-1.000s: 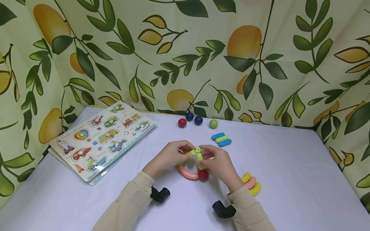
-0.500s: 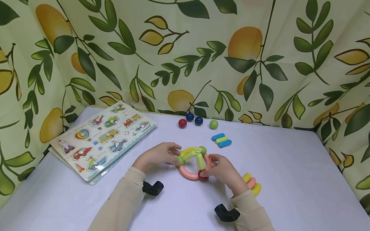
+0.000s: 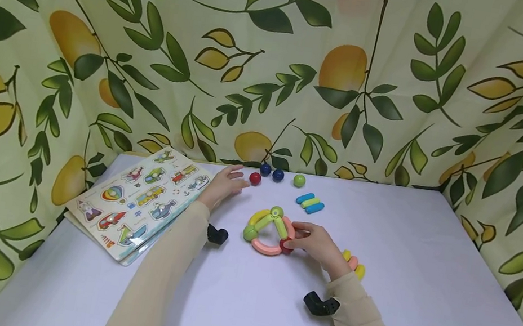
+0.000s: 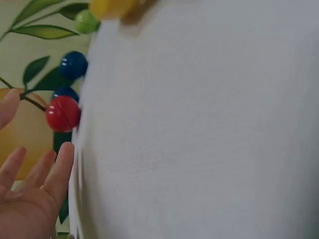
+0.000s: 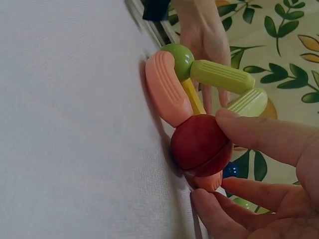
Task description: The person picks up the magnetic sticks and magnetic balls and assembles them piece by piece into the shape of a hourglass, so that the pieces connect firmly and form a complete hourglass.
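A ring of curved sticks (image 3: 265,248) joined by balls lies on the table, with light green sticks (image 3: 280,227) inside it meeting at a green ball (image 3: 276,212). My right hand (image 3: 317,244) holds the ring at its red ball (image 5: 199,144), thumb on one side and fingertips by the pink stick below. My left hand (image 3: 224,187) reaches toward the back with its fingers extended, holding nothing. Close to its fingertips is a loose red ball (image 3: 255,178); in the left wrist view a small gap separates that red ball (image 4: 63,114) from the fingers.
Two dark blue balls (image 3: 277,176) and a green ball (image 3: 299,180) sit along the back edge. Blue and green short sticks (image 3: 314,208) lie in front. Yellow and pink curved sticks (image 3: 353,263) are beside the right wrist. Picture boards (image 3: 142,204) are stacked at left.
Both hands were at the ring's green sticks. My left hand has let go and moved back and left toward the loose red ball, while my right has shifted down to the ring's red ball.
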{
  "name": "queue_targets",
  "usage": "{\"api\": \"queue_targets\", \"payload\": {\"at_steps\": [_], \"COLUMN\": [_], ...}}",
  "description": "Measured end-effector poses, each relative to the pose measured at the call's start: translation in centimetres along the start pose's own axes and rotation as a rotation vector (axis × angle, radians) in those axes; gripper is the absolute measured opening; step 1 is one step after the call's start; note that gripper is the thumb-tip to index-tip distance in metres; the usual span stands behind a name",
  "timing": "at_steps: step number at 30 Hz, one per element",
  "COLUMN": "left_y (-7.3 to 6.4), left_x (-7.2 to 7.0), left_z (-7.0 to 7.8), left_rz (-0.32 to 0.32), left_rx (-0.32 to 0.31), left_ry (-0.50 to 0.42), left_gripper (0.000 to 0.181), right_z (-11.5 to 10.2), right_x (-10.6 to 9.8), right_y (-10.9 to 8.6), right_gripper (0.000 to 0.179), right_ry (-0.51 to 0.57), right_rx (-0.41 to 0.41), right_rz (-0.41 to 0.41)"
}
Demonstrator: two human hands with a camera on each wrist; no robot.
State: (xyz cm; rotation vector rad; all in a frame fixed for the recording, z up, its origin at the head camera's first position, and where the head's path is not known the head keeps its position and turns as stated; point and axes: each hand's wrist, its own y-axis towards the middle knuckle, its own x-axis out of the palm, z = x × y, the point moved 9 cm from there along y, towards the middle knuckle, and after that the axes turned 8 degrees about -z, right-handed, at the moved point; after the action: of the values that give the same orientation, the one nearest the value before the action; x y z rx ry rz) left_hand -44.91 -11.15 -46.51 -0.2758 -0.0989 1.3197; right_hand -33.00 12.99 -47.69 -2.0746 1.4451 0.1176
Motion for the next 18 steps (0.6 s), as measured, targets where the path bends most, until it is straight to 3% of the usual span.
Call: {"api": "queue_targets", "payload": {"at_steps": [7, 12, 18], "left_y": [2.4, 3.2, 3.6], "left_x": [1.0, 1.9, 2.3], "left_z": [-0.1, 0.7, 0.7], "left_rz": [0.010, -0.006, 0.019], "left_rx": [-0.023, 0.034, 0.032], "left_ry": [-0.033, 0.028, 0.134], "left_gripper": [0.069, 0.065, 0.049], "right_z": [0.4, 0.7, 0.7], "right_x": [0.1, -0.1, -0.1], "right_y": [0.0, -0.1, 0.0], "right_gripper": [0.067, 0.067, 0.068], "right_ry": [0.035, 0.056, 0.074], "right_rx": [-0.016, -0.016, 0.006], "right_rz": [-0.005, 0.018, 0.015]}}
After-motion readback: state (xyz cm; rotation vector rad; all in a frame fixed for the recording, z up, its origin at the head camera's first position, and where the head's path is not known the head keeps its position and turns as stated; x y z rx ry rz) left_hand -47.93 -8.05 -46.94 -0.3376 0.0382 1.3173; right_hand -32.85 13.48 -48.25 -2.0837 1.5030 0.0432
